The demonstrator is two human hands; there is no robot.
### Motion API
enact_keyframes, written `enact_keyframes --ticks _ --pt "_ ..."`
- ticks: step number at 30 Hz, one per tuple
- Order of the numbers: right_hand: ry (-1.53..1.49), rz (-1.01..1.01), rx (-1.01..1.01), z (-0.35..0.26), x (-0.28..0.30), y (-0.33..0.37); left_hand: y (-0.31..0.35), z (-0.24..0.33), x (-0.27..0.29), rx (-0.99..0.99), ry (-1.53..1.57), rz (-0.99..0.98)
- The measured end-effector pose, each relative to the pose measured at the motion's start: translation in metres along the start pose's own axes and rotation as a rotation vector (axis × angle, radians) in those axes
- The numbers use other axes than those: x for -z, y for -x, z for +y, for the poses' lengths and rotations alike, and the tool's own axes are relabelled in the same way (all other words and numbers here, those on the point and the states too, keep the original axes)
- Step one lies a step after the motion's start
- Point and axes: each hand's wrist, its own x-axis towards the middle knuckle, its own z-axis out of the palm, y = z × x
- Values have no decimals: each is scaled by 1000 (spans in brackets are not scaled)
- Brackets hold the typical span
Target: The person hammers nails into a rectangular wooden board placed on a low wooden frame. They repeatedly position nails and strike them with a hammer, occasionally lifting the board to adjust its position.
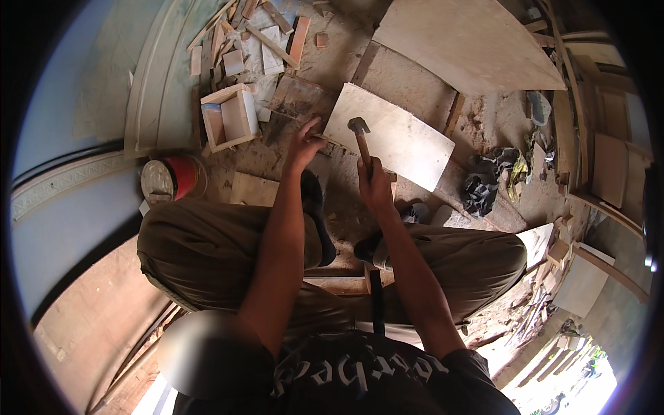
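Nearest the lens, a dark printed shirt (360, 377) fills the lower edge, with a blurred patch beside it hiding whatever sits there. Both forearms rise from it over bent knees in olive trousers (207, 256).

Closed in a full fist, the right hand (375, 188) is wrapped around the wooden handle of a hammer (360, 135); the metal head stands just above the knuckles, over a pale plywood panel (394, 135). Most of the handle is hidden inside the fist.

Beside it, the left hand (304, 145) reaches the panel's near-left edge, fingers partly curled. It seems to pinch something thin against that edge, perhaps a nail, but it is too small to make out, so how far the fingers close cannot be told.

Left of that hand lie an open wooden box (229, 117) and a red tin (173, 178); right of the hammer hand, crumpled dark cloth (484, 180). Wood offcuts (256, 38) scatter beyond.
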Motion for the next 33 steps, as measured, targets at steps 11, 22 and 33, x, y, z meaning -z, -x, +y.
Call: enact_keyframes --ticks 11,22,33 --pt "24 2 29 4 -9 1 2 -5 -19 -421 -275 122" --pt "1 -89 25 2 -18 4 -1 0 -15 -450 -346 61" --pt "65 -127 29 -11 -17 6 1 -4 -13 -391 -279 53"
